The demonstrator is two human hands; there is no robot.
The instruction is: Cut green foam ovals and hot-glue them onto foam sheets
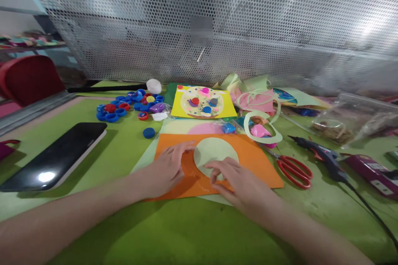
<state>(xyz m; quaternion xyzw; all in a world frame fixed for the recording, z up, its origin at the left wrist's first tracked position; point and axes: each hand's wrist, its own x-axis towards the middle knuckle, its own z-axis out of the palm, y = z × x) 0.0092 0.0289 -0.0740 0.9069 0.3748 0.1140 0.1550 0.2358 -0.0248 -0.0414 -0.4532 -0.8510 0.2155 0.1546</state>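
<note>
A pale green paper circle (pixel 216 151) lies flat on an orange sheet (pixel 256 165) in front of me. My left hand (pixel 169 167) rests over the sheet's left part, fingers stretched toward the circle's left edge and holding nothing. Over the circle's lower right is my right hand (pixel 239 180), its fingers bent but apart, with nothing visible between them. Part of the circle's lower edge is hidden by the right hand. Just beyond the orange sheet, a yellow card (pixel 228 105) carries a round pale piece decorated with bottle caps and small coloured bits.
Blue and red bottle caps (pixel 120 105) cluster at the back left, near a dark phone (pixel 59 155). Red-handled scissors (pixel 295 170), a glue gun (pixel 323 159) with a trailing cord and a clear plastic bag (pixel 348 120) lie right. Paper ring offcuts (pixel 276 136) lie behind the orange sheet.
</note>
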